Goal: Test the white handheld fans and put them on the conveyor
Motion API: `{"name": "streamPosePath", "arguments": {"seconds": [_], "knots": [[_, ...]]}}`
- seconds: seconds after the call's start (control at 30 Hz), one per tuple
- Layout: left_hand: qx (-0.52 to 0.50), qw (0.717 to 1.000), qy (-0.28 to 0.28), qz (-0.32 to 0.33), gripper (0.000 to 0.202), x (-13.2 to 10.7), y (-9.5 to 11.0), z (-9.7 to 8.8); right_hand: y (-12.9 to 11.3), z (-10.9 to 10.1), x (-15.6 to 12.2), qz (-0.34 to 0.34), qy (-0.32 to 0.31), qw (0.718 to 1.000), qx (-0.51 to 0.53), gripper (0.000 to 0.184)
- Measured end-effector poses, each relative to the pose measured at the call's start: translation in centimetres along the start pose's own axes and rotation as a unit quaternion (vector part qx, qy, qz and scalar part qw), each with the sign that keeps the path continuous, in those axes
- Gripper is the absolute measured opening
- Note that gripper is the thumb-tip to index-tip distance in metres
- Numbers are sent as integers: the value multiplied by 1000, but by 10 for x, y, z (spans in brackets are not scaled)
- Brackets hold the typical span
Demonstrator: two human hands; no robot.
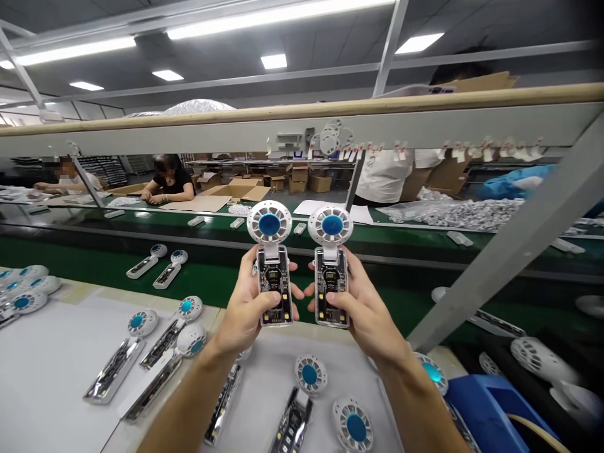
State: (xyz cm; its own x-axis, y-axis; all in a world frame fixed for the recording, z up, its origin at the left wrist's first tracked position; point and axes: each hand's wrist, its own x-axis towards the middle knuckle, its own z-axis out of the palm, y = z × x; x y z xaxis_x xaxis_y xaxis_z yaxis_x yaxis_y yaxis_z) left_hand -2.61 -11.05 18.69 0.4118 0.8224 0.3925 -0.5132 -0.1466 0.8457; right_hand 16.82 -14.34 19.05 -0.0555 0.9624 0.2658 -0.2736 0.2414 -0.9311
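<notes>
The left hand [245, 308] gripped a handheld fan [272, 264] by its clear handle, thumb pressed across the lower front, the white head with its blue hub pointing to twelve o'clock. The right hand [365, 308] clasped a second handheld fan [331, 267] the same way, just beside the first at its three o'clock, the two heads nearly touching. Both were held upright above the near edge of the white worktable [42, 377].

More fans lay flat on the table at seven and six o'clock from the hands. At ten o'clock two fans [158, 264] lay on the green conveyor belt [85, 264]. At four o'clock sat a blue bin [491, 409]. Across the belt, at eleven o'clock, a seated worker [168, 181] bent over cardboard boxes [240, 190].
</notes>
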Motion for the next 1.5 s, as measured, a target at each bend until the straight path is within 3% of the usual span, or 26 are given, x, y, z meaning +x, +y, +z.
{"name": "streamPosePath", "arguments": {"seconds": [0.43,0.57,0.8,1.0,1.5], "knots": [[17,1000,-18,-1,73,11,-23,-7,13,-4,6,-21,43,999,-24,73],[6,1000,-1,-23,74,11,-23,-6,13,-4,3,-10,42,999,-17,71],[-19,999,8,-27,79,10,-19,-3,10,-9,3,15,7,1000,-13,85],[-22,999,12,-37,69,10,-19,1,11,-7,2,1,20,1000,-23,74],[-45,999,11,-22,69,10,-21,3,9,-7,1,11,33,999,-22,72]]}}
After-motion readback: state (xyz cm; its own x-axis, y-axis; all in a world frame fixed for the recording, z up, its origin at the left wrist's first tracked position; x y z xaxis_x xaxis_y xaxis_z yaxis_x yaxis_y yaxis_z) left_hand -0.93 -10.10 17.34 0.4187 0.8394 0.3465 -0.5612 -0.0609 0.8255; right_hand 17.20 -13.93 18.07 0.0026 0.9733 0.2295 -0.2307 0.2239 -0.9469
